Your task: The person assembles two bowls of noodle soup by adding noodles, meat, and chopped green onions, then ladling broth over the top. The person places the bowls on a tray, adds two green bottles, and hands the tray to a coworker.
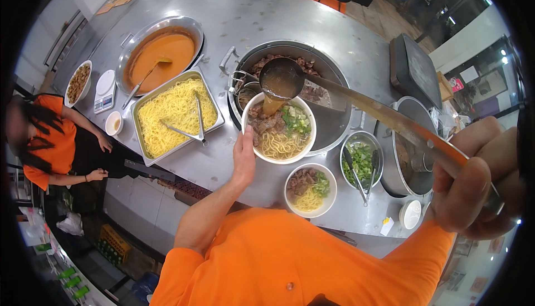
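Observation:
My left hand is closed on the left rim of a white bowl of noodles, meat chunks and chopped green onion. The bowl is over the near edge of a large steel pot with meat and broth inside. In my right hand, raised at the right, is the handle of a big metal ladle. Its cup tips over the bowl, and brown broth pours onto the meat. A second white bowl with noodles, meat and greens stands on the steel table just below.
A tray of yellow noodles with tongs and a pan of orange sauce stand left. To the right are a bowl of chopped greens with tongs and another pot. A person in orange is at the far left.

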The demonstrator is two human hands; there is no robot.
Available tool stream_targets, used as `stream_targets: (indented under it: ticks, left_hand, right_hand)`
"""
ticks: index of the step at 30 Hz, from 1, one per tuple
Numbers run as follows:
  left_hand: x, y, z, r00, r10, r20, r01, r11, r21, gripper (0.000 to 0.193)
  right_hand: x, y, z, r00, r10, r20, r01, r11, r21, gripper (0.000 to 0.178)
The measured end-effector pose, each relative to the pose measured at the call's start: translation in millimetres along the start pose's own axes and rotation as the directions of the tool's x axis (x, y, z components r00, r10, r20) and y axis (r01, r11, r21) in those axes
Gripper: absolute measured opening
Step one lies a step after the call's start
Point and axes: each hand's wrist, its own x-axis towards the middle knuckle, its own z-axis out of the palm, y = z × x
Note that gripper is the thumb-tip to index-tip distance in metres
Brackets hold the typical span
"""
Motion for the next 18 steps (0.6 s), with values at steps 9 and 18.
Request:
stream_targets:
  ticks: [9, 18]
  left_hand:
    - [3.5, -7.3, -3.5, 1.0, 0.006, 0.011, -0.006, 1.0, -0.01, 0.075]
    - [1.4, -11.3, 1.6, 1.0, 0.01, -0.021, -0.011, 0.998, -0.06, 0.071]
  right_hand:
    - [-8.2, -13.8, -0.9, 0.99, -0.027, 0.137, 0.035, 0.998, -0.058, 0.027]
    - [-31.9, -16.4, 4.5, 0.995, -0.099, -0.031, 0.099, 0.995, -0.01, 0.031]
